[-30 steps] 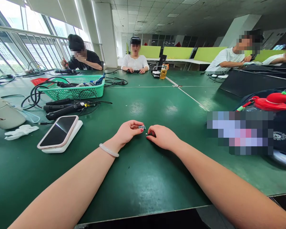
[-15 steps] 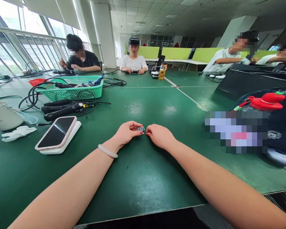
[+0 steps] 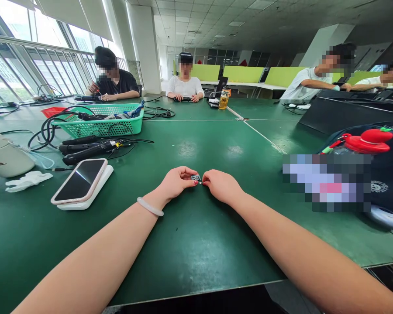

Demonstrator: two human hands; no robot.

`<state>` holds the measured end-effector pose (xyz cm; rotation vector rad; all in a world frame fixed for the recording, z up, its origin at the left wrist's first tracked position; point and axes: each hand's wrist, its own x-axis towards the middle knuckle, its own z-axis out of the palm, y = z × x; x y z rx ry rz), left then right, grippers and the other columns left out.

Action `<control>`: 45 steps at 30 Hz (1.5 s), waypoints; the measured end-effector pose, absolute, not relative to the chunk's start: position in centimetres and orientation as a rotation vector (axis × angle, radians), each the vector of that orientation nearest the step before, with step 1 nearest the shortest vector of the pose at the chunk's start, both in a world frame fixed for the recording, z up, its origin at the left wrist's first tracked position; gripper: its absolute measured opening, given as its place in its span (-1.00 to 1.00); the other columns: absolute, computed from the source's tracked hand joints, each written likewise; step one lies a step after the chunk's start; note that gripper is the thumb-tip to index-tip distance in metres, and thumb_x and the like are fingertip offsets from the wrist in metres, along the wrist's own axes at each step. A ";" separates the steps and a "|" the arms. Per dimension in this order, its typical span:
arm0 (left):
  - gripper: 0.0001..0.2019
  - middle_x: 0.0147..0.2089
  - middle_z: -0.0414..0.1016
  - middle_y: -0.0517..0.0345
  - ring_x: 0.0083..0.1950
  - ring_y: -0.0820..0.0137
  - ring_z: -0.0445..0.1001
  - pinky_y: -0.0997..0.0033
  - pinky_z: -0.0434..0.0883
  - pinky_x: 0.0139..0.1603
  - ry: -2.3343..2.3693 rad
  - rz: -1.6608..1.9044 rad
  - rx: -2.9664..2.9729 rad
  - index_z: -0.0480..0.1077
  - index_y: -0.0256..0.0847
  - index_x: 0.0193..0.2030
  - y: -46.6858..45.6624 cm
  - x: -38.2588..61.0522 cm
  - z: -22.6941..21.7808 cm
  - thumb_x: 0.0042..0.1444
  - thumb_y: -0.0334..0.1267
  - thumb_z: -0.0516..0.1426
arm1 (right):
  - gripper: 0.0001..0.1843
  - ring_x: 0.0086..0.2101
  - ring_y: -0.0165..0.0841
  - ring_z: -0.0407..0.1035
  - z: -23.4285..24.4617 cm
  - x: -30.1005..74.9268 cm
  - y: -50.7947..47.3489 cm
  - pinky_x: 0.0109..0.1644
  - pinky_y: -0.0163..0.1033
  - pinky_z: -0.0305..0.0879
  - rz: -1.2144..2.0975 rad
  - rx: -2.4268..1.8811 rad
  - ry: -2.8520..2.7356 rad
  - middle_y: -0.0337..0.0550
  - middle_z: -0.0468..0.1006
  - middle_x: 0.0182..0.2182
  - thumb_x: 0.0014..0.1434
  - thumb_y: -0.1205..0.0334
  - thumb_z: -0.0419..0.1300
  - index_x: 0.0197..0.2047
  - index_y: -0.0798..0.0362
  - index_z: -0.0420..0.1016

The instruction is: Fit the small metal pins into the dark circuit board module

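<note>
Between the thumb and fingers of my left hand (image 3: 177,181) is a small circuit board (image 3: 195,178), dark with white markings. My right hand (image 3: 221,185) is curled close beside it, thumb and fingertips pinched together. A tiny pale piece (image 3: 200,182) shows at the board's lower right edge, by the right fingertips. Whether the right fingers grip this piece or only touch it is too small to tell. Both hands are held just over the green table (image 3: 196,244), near its front edge.
On the left lie a phone (image 3: 80,181) on a white box, a crumpled white tissue or glove (image 3: 29,181), black tools with cables (image 3: 88,151), and a green basket (image 3: 101,128). To the right are a dark bag (image 3: 386,170) and a red-lidded bottle (image 3: 368,141). Other people sit across the table.
The view has shifted slightly. Both hands stay together around the circuit board, with only a very small movement of the fingers.
</note>
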<state>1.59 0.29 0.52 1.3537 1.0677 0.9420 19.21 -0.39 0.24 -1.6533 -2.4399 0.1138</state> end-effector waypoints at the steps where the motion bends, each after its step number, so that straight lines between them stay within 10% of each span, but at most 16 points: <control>1: -0.69 -0.31 0.56 0.06 -0.26 0.42 0.49 0.20 0.40 -0.01 1.067 0.942 1.353 0.44 -0.32 -0.30 0.3 1.6 0.5 -0.27 -0.46 0.34 | -0.88 -0.31 -0.36 0.37 0.2 19.2 -0.4 -0.32 -0.30 0.15 0.108 -1.650 -2.442 -0.19 0.50 -0.30 0.21 0.26 0.09 -0.31 0.01 0.45; 45: -0.83 -0.23 0.55 0.03 -0.25 0.47 0.50 0.42 0.43 -0.12 0.877 0.970 0.975 0.46 -0.31 -0.22 -0.2 1.6 1.6 -0.01 -0.39 0.21 | -0.77 -0.36 -0.42 0.36 1.1 17.3 -1.8 -0.33 -0.33 0.14 0.107 -1.415 -2.145 -0.24 0.52 -0.34 0.21 0.05 0.09 -0.27 0.00 0.46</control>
